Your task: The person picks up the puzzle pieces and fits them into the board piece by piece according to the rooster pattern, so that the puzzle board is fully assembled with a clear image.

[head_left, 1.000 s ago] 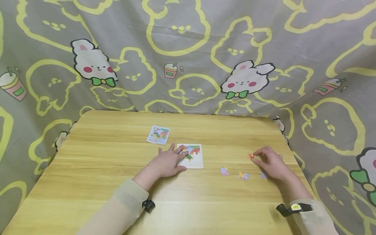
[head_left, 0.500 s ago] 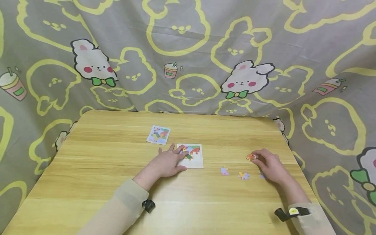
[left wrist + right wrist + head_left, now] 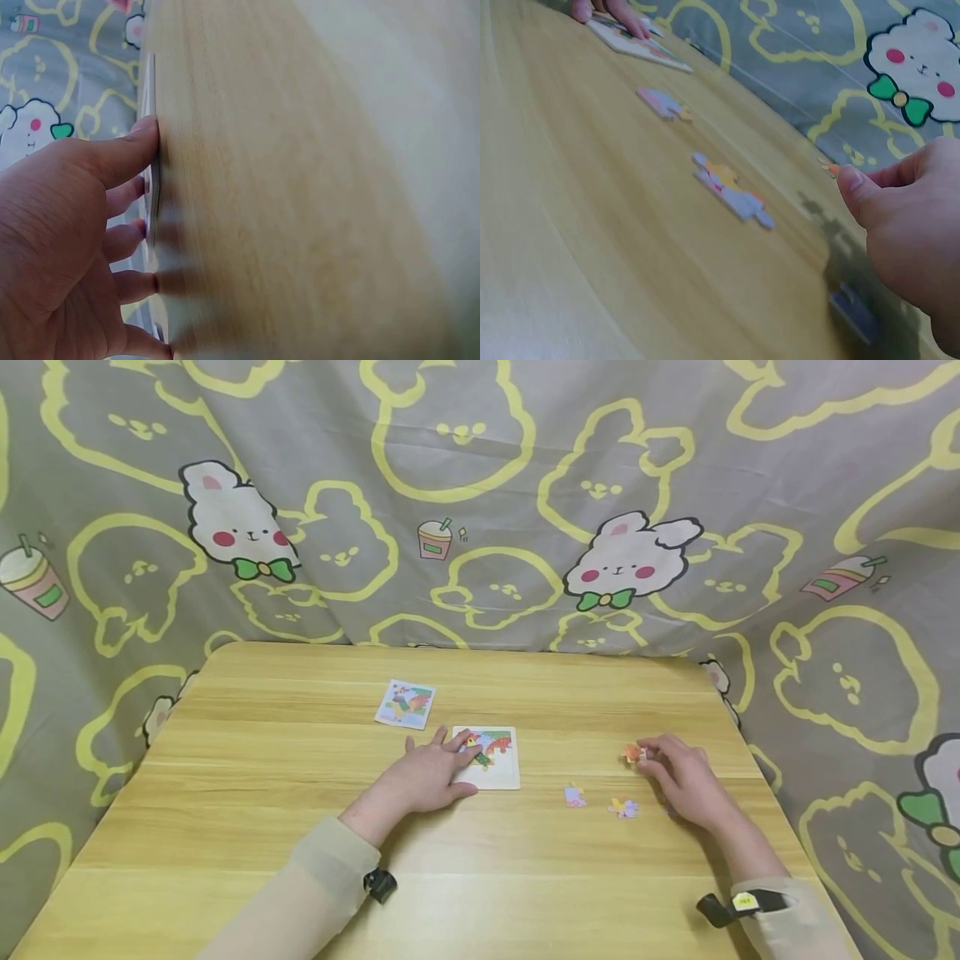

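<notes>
My left hand (image 3: 423, 779) rests with spread fingers on the left side of a white puzzle board (image 3: 504, 779). Its thumb lies at the board's near edge, also seen in the left wrist view. Part of a colourful bird picture fills the upper area of the board, and the fingers cover some of it. At the right, my right hand (image 3: 688, 783) pinches an orange puzzle piece (image 3: 632, 755) between thumb and fingers. The right wrist view shows that piece raised off the table, its shadow below. Two loose lilac and yellow pieces, one left (image 3: 574, 795) and one nearer (image 3: 624, 808), lie between the hands.
Another loose puzzle piece (image 3: 855, 315) lies under the right hand, mostly hidden in the head view. Behind the board to the left is a picture card (image 3: 405, 704) with a similar bird. A patterned grey curtain (image 3: 495, 485) borders the wooden table (image 3: 300, 693).
My right hand has lifted the orange piece and shifted slightly left with it. The left hand and the board stay where they were.
</notes>
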{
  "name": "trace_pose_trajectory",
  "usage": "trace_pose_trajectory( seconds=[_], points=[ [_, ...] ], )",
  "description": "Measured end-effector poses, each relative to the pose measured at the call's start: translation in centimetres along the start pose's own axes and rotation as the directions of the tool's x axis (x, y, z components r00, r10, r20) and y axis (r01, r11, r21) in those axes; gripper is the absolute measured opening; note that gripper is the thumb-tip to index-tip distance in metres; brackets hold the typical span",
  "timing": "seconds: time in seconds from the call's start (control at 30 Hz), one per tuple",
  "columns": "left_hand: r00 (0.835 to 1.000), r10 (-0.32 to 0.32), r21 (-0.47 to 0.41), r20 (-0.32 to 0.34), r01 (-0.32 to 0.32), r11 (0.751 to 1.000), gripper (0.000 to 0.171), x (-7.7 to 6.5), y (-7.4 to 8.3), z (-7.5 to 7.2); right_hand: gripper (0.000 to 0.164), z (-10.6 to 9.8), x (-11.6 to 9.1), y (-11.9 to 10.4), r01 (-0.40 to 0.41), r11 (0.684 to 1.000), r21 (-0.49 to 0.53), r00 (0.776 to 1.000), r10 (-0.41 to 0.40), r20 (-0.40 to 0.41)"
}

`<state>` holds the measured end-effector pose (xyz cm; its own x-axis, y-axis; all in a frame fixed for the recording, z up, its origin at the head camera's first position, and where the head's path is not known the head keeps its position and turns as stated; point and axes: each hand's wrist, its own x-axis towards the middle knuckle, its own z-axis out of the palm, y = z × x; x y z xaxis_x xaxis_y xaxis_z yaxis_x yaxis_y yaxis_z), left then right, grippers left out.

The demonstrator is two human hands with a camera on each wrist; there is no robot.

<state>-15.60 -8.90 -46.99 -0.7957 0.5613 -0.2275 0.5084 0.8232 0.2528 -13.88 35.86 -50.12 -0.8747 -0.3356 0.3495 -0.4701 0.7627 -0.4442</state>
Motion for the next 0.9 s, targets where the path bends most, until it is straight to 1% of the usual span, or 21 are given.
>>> trace_pose_trajectory(
  seconds=[0.23, 0.4, 0.67, 0.9],
  points=[
    [1.000, 0.008, -0.015, -0.005, -0.008, 1.000, 0.071, -0.1, 0.1, -0.1, 0.031, 0.2, 1.5, -2.2, 0.075, 0.997, 0.035, 0.997, -0.074, -0.024],
    [1.000, 0.009, -0.015, -0.008, -0.009, 1.000, 0.071, -0.1, 0.1, 0.0, 0.031, 0.8, 2.6, -3.5, 0.104, 0.992, 0.071, 0.995, -0.103, -0.017],
    [1.000, 0.008, -0.023, -0.006, -0.008, 1.000, 0.071, -0.2, 0.1, 0.1, 0.030, 2.3, 3.9, -5.5, 0.135, 0.986, 0.098, 0.989, -0.139, 0.040],
    [1.000, 0.009, -0.020, -0.015, -0.009, 1.000, 0.070, -0.3, -0.1, 0.1, 0.032, 3.6, 5.0, -7.3, 0.125, 0.986, 0.111, 0.986, -0.136, 0.094]
  ],
)
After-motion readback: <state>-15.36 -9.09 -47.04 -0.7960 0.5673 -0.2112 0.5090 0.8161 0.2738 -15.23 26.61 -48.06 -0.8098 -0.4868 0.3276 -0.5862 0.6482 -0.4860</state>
